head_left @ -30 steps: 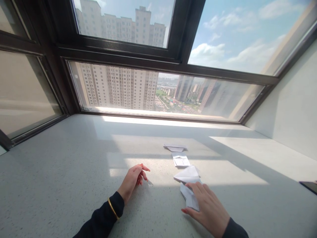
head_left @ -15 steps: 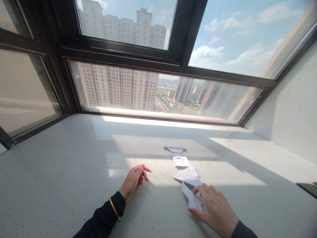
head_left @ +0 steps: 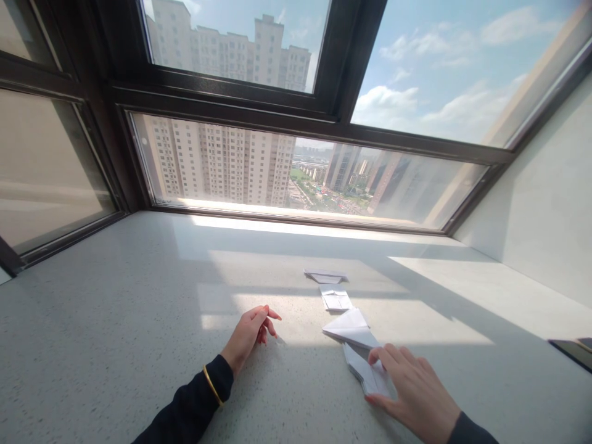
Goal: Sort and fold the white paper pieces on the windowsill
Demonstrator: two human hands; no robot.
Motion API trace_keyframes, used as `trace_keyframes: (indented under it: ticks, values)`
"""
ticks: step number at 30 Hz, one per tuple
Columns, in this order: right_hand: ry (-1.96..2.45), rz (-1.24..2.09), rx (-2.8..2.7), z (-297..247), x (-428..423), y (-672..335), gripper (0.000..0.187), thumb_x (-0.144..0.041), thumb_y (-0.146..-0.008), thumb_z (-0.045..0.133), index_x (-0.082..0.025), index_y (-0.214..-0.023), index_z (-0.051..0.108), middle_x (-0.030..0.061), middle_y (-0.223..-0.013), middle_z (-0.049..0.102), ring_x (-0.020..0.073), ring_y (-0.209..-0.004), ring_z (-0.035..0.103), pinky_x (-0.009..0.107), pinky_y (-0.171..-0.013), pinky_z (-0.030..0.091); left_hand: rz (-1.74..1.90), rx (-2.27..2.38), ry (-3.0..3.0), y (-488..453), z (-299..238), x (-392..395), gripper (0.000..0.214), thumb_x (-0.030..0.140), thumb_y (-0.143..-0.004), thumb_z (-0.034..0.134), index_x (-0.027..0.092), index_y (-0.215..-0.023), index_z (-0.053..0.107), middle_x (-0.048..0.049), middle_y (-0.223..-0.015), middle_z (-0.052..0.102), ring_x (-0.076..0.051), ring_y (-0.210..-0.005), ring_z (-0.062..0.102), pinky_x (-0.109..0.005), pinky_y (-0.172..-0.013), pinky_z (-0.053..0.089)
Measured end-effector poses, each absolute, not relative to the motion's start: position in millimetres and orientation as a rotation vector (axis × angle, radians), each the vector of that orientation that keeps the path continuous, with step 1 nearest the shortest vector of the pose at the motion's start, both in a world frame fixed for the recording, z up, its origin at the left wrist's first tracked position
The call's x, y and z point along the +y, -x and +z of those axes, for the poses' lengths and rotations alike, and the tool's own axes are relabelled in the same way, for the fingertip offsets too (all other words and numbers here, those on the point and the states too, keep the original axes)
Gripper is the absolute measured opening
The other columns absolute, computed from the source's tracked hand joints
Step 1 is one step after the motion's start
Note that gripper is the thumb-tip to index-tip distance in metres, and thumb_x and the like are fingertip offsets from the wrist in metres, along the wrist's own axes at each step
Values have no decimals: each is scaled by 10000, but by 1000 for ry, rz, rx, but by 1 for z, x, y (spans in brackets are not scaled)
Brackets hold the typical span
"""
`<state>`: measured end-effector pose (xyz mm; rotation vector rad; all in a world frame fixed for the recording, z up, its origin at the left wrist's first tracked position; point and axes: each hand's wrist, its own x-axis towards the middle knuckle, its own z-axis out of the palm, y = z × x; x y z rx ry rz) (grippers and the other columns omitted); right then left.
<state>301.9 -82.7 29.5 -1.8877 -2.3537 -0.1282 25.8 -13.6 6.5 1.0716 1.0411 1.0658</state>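
My right hand (head_left: 411, 385) grips a white folded paper piece (head_left: 363, 367) by its right side, with the thumb at the near edge and the fingers on top. This piece lies low on the white speckled surface, and its right part is hidden under my hand. Just beyond it is a pointed folded paper (head_left: 352, 327). Farther off sit a square folded paper (head_left: 335, 298) and a flat boat-like folded paper (head_left: 325, 275), all in a row. My left hand (head_left: 252, 333) rests on the surface to the left of the papers, fingers loosely bent and apart, holding nothing.
The pale speckled sill (head_left: 115, 345) runs up to dark-framed windows (head_left: 296, 120), with tall buildings outside. A white wall (head_left: 546, 209) stands at the right. At the right edge lies a dark flat object (head_left: 571, 353), partly cut off. Sunlight patches cross the sill.
My right hand has shifted a little to the right and toward me, taking the nearest folded paper with it. My left hand and the other papers stay in place.
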Motion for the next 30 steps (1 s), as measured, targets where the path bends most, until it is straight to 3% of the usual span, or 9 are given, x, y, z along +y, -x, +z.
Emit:
trace_keyframes:
  ticks: [6, 14, 17, 21, 26, 30]
  values:
    - [1878, -121, -2361, 28, -85, -304, 266, -302, -574, 627, -227, -813, 538, 39, -817, 558, 236, -756, 499, 336, -641, 342, 1085, 1041, -1066, -27, 9, -16, 339, 441, -721, 445, 134, -717, 589, 17, -497, 531, -61, -391, 385, -182, -400, 267]
    - [1763, -131, -2352, 42, -84, -292, 346, -420, -576, 652, -224, -835, 532, 44, -790, 558, 220, -710, 502, 319, -607, 364, 1091, 1038, -1068, -27, 10, -16, 339, 442, -716, 449, 137, -692, 592, 21, -479, 526, -64, -381, 387, -189, -408, 280]
    - [1663, -39, -2341, 52, -80, -266, 287, -435, -659, 594, -216, -832, 528, 32, -715, 546, 199, -661, 502, 305, -591, 363, 1093, 1033, -1058, -27, 8, -14, 338, 442, -715, 453, 135, -688, 592, 20, -472, 528, -62, -376, 388, -189, -403, 276]
    - [1457, 242, -2397, 56, -76, -203, 102, -299, -763, 505, -199, -768, 522, -10, -618, 509, 150, -582, 479, 277, -583, 353, 1107, 1011, -1033, -27, 5, -12, 341, 447, -712, 459, 132, -700, 589, 19, -479, 532, -59, -373, 388, -189, -401, 275]
    - [1108, 318, -2421, 39, -77, -120, 199, -287, -615, 599, -189, -769, 520, 0, -667, 542, 166, -631, 476, 270, -572, 328, 1129, 976, -967, -24, -1, -8, 328, 434, -705, 484, 124, -701, 591, 22, -469, 526, -52, -362, 380, -183, -389, 259]
    - [971, 136, -2403, 24, -72, -87, 225, -192, -577, 514, -200, -800, 498, 5, -678, 544, 168, -608, 453, 274, -522, 278, 1116, 914, -769, -19, 0, -2, 251, 344, -723, 506, 112, -674, 589, 17, -447, 529, -45, -360, 399, -165, -383, 271]
